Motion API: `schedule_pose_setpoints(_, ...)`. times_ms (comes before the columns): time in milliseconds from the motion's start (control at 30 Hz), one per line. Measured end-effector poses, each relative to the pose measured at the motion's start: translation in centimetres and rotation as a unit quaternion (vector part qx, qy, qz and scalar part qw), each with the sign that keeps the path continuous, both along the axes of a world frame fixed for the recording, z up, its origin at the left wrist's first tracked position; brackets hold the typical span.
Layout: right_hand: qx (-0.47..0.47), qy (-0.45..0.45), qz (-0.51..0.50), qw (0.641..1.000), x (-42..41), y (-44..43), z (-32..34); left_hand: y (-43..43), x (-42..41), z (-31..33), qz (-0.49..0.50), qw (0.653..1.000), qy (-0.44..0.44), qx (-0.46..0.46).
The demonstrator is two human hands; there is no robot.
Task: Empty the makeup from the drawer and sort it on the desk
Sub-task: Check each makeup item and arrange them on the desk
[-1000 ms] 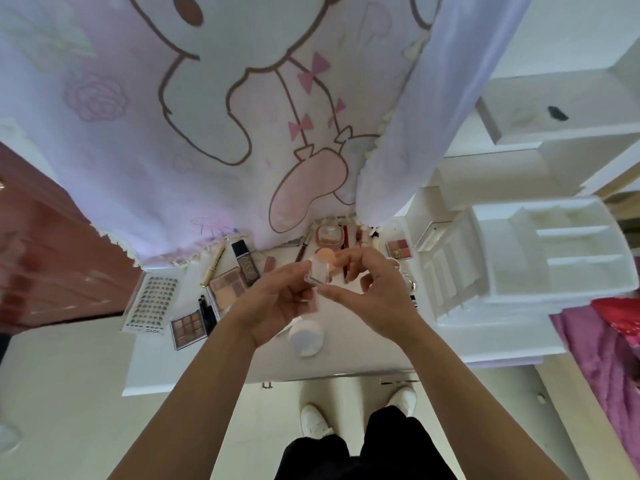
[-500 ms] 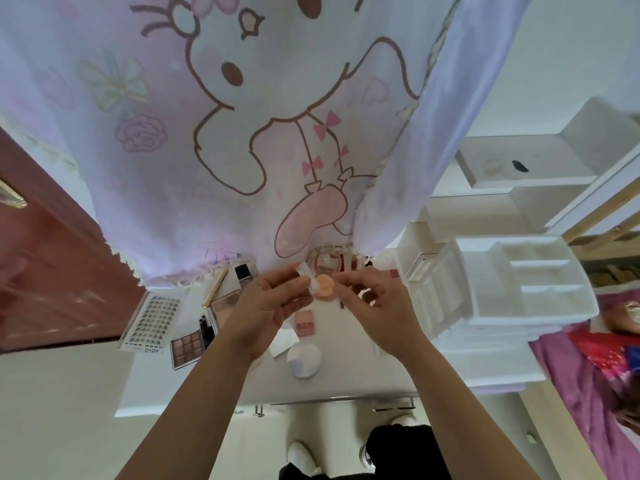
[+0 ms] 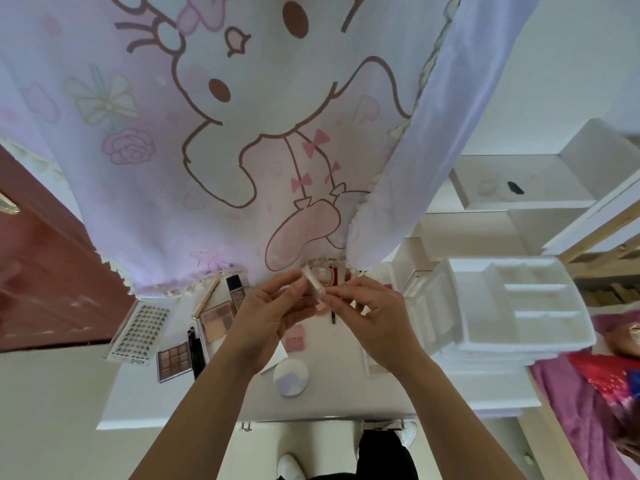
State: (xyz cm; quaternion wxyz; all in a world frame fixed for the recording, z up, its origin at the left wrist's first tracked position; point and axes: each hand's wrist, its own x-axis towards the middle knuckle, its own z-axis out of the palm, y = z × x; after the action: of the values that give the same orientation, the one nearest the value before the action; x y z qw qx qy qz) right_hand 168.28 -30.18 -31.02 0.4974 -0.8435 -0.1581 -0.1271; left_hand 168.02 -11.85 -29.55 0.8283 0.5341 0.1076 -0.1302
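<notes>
Several pieces lie on the left of the white desk: a lash sheet at the edge, a small brown eyeshadow palette just beside it, then black pencils. Next comes a bigger pale palette, with a gold tube and a dark bottle behind it.

On to the left hand, raised over the desktop with its fingers curled, pinching the left side of a small clear case. That case sits right between the two hands, tilted, off the desk and close to the hem of the cartoon curtain. Underneath lie a pink compact and a round white puff.

The right hand grips the case's lower right end with its fingertips. Further right, well apart from the hands, stands a white divided tray.
</notes>
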Motion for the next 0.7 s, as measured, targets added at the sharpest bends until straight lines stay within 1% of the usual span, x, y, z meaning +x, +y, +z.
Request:
schedule_pose_setpoints(100, 0.017, 0.016, -0.016, 1.0, 0.7, -0.4, 0.1, -0.2, 0.6, 0.0, 0.003, 1.0, 0.014, -0.012)
schedule_pose_setpoints(200, -0.003, 0.008, -0.028, 1.0, 1.3, -0.7, 0.3, -0.6, 1.0, -0.2, 0.024, 0.999, 0.025, 0.007)
schedule_pose_setpoints(267, -0.046, -0.007, -0.002, 0.999, 1.6, -0.9, 0.7, -0.9, 1.2, -0.5, 0.042, 0.999, 0.03, 0.009)
schedule_pose_setpoints(333, -0.112, -0.035, 0.032, 0.993, 2.1, -0.9, 0.9, -1.0, 1.3, -0.5, 0.042, 0.998, 0.033, 0.012)
schedule_pose_setpoints(400, -0.144, -0.061, 0.037, 0.987, 2.7, -0.9, 1.1, -0.9, 1.3, -0.4, 0.032, 0.999, 0.035, 0.019)
schedule_pose_setpoints(467, -0.141, -0.06, 0.043, 0.987, 3.4, -0.9, 1.5, -0.5, 1.3, -0.1, 0.021, 0.999, 0.038, 0.017)
schedule_pose_setpoints(600, -0.135, -0.048, 0.083, 0.986, 3.9, -0.8, 2.2, 0.5, 1.5, 0.5, -0.029, 0.997, 0.07, -0.02)
schedule_pose_setpoints(700, -0.134, -0.058, 0.1, 0.984, 3.9, -0.5, 2.8, 1.0, 1.5, 1.2, -0.074, 0.992, 0.086, -0.052)
